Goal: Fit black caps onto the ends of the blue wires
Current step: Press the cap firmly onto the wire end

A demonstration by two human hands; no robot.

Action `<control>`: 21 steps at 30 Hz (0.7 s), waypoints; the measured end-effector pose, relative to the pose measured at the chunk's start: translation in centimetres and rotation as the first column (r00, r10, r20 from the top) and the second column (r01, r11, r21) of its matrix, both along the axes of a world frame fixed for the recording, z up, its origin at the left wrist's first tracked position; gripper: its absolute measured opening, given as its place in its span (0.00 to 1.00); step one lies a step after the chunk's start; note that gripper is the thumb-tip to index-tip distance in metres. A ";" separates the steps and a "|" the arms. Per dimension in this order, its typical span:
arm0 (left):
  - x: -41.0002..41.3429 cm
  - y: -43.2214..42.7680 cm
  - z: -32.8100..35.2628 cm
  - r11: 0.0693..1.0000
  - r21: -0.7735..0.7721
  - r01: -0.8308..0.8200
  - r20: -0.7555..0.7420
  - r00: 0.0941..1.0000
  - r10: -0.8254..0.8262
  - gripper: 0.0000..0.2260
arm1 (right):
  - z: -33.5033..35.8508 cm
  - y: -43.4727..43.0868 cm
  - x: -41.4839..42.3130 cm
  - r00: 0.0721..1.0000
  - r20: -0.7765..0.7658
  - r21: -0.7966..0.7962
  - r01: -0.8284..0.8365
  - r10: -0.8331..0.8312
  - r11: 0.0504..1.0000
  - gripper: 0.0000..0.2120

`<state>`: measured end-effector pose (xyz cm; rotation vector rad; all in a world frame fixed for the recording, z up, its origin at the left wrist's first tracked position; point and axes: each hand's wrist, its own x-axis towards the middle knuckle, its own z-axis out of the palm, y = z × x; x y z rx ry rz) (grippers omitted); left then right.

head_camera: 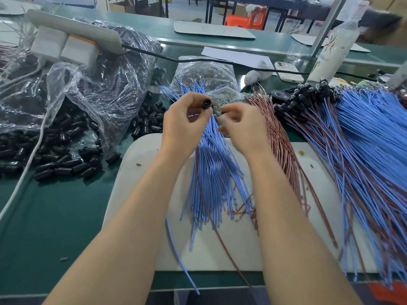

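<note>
On our left, loose black caps (pixel 66 155) spill from a clear plastic bag (pixel 92 89) onto the green table (pixel 55 212). Our left hand (pixel 187 122) pinches one cap (pixel 206 104) between thumb and forefinger, raised above the bundle of blue wires (pixel 211 170). These lie on the white board (pixel 237 245) between our forearms, their far tips fanned out. Our right hand (pixel 241 125) sits just beside the left, close but apart, its fingers curled at the wire tips. Blur hides whether they grip a wire, so we cannot tell. To do this step well, we judge we should single out one wire and hold it close to its tip so it cannot buckle. Then we line it up with the cap's opening and push straight in. Further right lie brown wires (pixel 280 137), then a pile of capped wires (pixel 365 137).
</note>
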<state>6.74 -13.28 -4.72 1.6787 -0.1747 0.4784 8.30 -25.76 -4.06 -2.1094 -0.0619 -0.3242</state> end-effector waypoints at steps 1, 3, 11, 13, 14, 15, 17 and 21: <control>0.0 0.0 0.0 1.000 -0.001 -0.004 0.001 1.000 0.004 0.07 | 0.4 -1.0 0.1 0.994 0.044 0.029 0.096 -0.097 0.995 0.10; 0.1 -0.1 0.0 1.000 0.013 -0.005 0.009 1.000 0.005 0.08 | 0.7 -3.1 0.3 0.957 0.081 0.018 0.278 -0.279 0.960 0.11; -0.1 -0.3 -0.2 0.995 0.094 -0.026 0.004 1.000 0.026 0.07 | -0.8 -3.8 1.3 0.953 -0.045 -0.317 0.270 -0.299 0.909 0.13; -0.2 -0.3 -0.2 0.994 0.106 -0.031 0.005 1.000 0.031 0.06 | -1.1 -3.6 1.6 0.951 -0.064 -0.362 0.261 -0.304 0.895 0.14; -0.2 -0.3 -0.2 0.994 0.109 -0.031 0.004 1.000 0.031 0.06 | -1.3 -3.5 1.7 0.949 -0.073 -0.383 0.258 -0.307 0.887 0.15; -0.2 -0.3 -0.2 0.993 0.110 -0.031 0.002 1.000 0.031 0.06 | -1.3 -3.5 1.8 0.949 -0.078 -0.398 0.252 -0.307 0.882 0.15; -0.2 -0.3 -0.2 0.994 0.108 -0.033 0.000 0.999 0.033 0.06 | -1.4 -3.2 2.0 0.958 -0.086 -0.380 0.222 -0.273 0.898 0.16; -0.2 -0.3 -0.2 0.994 0.101 -0.039 -0.008 0.999 0.040 0.06 | -1.2 -2.9 1.3 0.983 -0.029 -0.229 0.168 -0.180 0.959 0.14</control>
